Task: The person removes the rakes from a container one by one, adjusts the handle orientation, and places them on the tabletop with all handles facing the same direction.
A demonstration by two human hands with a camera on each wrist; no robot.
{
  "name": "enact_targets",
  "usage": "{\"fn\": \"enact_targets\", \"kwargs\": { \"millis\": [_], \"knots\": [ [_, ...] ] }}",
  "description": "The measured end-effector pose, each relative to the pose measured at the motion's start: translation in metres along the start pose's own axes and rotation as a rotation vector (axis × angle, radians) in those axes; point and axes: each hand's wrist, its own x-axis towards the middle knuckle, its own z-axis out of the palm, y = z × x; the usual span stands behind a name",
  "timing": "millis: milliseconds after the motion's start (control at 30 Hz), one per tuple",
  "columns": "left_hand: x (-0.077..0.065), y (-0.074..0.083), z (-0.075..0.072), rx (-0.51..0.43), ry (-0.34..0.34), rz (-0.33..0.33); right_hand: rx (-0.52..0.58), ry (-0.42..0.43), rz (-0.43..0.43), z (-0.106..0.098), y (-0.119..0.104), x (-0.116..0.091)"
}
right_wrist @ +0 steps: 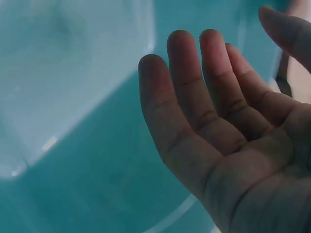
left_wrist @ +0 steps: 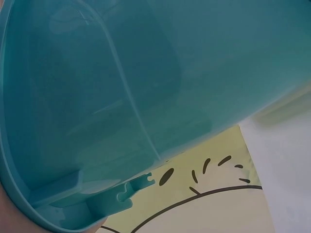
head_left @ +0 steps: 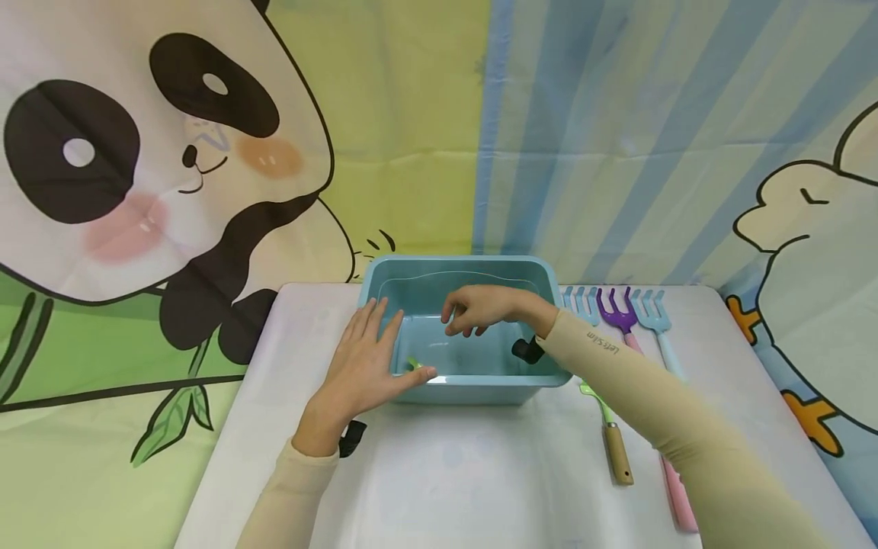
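A light blue plastic bin [head_left: 466,393] stands at the back of the table. Over its left front corner my left hand [head_left: 360,358] lies with straight, spread fingers, thumb along the front rim. The left wrist view is filled by the bin's wall [left_wrist: 146,87], with a bit of skin at the rim. My right hand [head_left: 483,305] hovers inside the bin's opening, fingers loosely bent; the right wrist view shows its palm [right_wrist: 257,179] bare. A small bright green piece [head_left: 414,363] shows inside the bin near the left thumb, mostly hidden by the front rim.
Right of the bin lie several toy rakes: a purple-headed one [head_left: 619,316], a light blue one [head_left: 655,316], another blue head [head_left: 583,303] and a green one with a wooden handle [head_left: 619,457]. A pink handle [head_left: 679,499] shows beside the right sleeve. A printed cloth [head_left: 411,152] hangs behind.
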Motion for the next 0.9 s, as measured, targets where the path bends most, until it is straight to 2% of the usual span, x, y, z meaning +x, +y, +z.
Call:
{"fn": "enact_targets", "kwargs": {
  "millis": [200, 400, 700, 900],
  "knots": [
    [0.002, 0.000, 0.000, 0.020, 0.009, 0.018, -0.039, -0.098, 0.053, 0.016, 0.013, 0.028],
    [0.003, -0.002, 0.000, 0.023, 0.017, 0.017, -0.151, -0.159, 0.093, 0.027, 0.023, 0.048],
    [0.004, 0.001, 0.004, 0.009, 0.012, 0.019, -0.324, -0.296, 0.216, 0.051, 0.042, 0.059],
    [0.003, 0.000, 0.004, 0.014, 0.014, 0.002, -0.533, -0.325, 0.268, 0.060, 0.046, 0.064]
  ]
}}
